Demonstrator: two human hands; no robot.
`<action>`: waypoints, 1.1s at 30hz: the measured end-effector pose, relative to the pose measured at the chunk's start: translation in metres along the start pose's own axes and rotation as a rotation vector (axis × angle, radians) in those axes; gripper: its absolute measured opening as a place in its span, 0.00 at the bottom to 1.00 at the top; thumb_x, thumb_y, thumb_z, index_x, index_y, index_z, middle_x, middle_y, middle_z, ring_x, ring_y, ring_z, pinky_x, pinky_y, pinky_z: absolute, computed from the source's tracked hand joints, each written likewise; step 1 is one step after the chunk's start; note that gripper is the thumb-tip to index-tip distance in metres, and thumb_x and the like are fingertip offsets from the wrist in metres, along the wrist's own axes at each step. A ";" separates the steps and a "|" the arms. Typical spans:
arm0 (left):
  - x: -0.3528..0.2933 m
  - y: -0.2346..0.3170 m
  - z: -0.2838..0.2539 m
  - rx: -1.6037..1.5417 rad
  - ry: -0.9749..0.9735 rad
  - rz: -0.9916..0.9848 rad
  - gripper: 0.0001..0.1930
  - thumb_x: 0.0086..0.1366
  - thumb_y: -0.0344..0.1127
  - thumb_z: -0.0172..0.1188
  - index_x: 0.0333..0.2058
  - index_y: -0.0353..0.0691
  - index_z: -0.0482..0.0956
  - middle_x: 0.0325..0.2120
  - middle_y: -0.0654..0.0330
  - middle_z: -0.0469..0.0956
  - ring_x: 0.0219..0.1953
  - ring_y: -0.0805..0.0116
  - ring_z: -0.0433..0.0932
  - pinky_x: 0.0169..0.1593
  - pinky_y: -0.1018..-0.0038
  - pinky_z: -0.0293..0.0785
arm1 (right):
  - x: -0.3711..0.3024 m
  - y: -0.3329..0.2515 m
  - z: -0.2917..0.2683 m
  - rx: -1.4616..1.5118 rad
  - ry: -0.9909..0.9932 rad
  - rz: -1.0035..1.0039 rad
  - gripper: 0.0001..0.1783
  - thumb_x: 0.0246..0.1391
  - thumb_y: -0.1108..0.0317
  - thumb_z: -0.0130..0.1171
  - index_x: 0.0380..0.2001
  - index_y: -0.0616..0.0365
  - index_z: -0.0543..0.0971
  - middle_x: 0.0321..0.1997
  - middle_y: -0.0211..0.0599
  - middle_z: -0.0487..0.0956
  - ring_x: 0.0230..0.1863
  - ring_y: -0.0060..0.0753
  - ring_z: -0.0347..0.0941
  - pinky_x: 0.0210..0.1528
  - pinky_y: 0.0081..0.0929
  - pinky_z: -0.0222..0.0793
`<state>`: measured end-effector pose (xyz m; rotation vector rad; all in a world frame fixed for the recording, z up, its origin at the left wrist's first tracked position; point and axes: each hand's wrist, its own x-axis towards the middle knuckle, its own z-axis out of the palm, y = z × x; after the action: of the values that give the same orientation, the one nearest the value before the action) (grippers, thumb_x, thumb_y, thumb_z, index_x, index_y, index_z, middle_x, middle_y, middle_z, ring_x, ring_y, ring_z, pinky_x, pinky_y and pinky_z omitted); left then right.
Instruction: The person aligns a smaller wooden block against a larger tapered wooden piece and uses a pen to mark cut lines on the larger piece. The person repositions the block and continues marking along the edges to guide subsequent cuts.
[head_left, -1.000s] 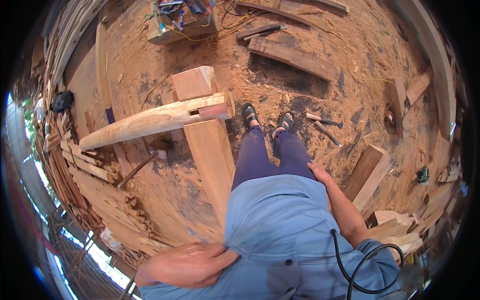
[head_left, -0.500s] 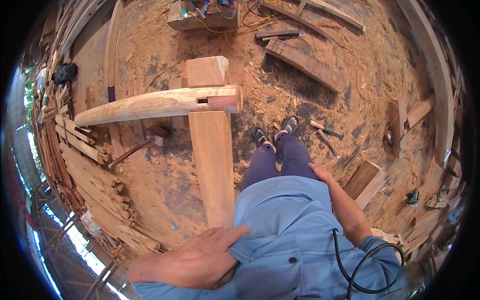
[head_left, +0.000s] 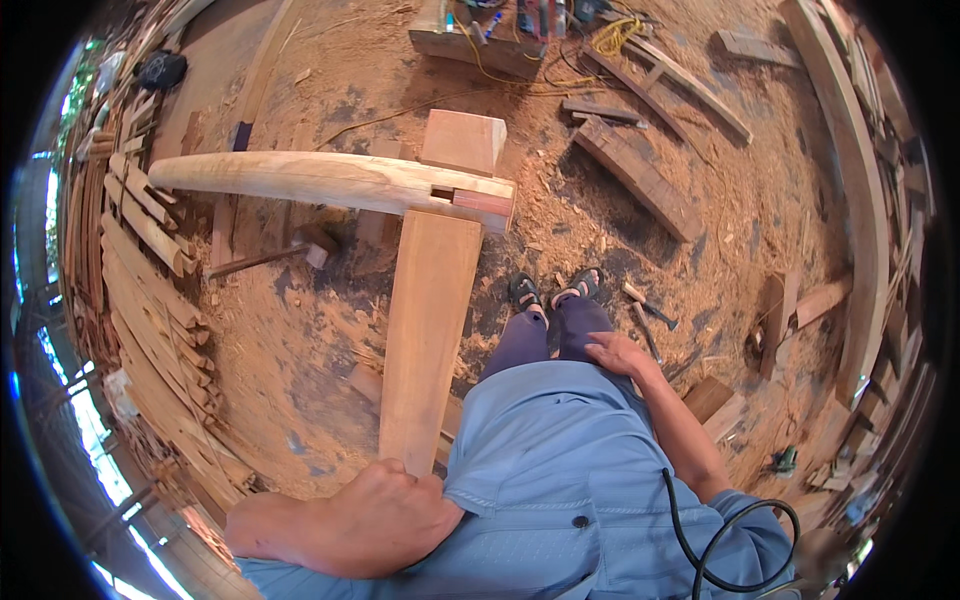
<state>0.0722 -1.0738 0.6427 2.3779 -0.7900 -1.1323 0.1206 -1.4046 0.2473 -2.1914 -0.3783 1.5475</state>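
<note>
Resting on my right thigh, my right hand point(head_left: 618, 354) lies with its fingers stretched out over the dark trousers point(head_left: 522, 340). My left hand point(head_left: 375, 515) is curled into a fist beside my blue shirt point(head_left: 545, 440), over the near end of a squared wooden beam point(head_left: 432, 330). Its palm is hidden, so I cannot tell whether anything is in it. A curved, rounded timber point(head_left: 290, 180) crosses the beam farther off. Near its right end are a rectangular slot and a reddish wood piece point(head_left: 481, 202). The beam's block-like far end point(head_left: 462, 142) shows beyond it.
Wood shavings cover the floor. A hammer point(head_left: 650, 306) lies right of my feet, and a long-handled mallet point(head_left: 270, 260) lies left of the beam. Stacked slabs point(head_left: 150, 320) line the left side. A thick timber point(head_left: 640, 180) lies ahead right, and a tool-topped block point(head_left: 475, 48) stands far ahead.
My left hand has curled from an extended index finger into a fist. My right hand has slid inward along the thigh. The view has shifted, moving the beam and timber rightward in the picture.
</note>
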 end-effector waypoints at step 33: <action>-0.144 -0.078 0.108 -0.522 1.069 -0.018 0.12 0.67 0.36 0.57 0.41 0.34 0.83 0.42 0.52 0.81 0.42 0.50 0.81 0.50 0.60 0.76 | -0.103 -0.272 -0.047 0.528 -0.489 -0.708 0.36 0.62 0.50 0.64 0.66 0.61 0.70 0.45 0.31 0.77 0.53 0.26 0.72 0.57 0.26 0.67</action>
<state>-0.0621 -0.9336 0.6174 2.0735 -0.0701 0.0529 0.1359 -1.2239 0.4792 -1.0920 -0.7034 1.5073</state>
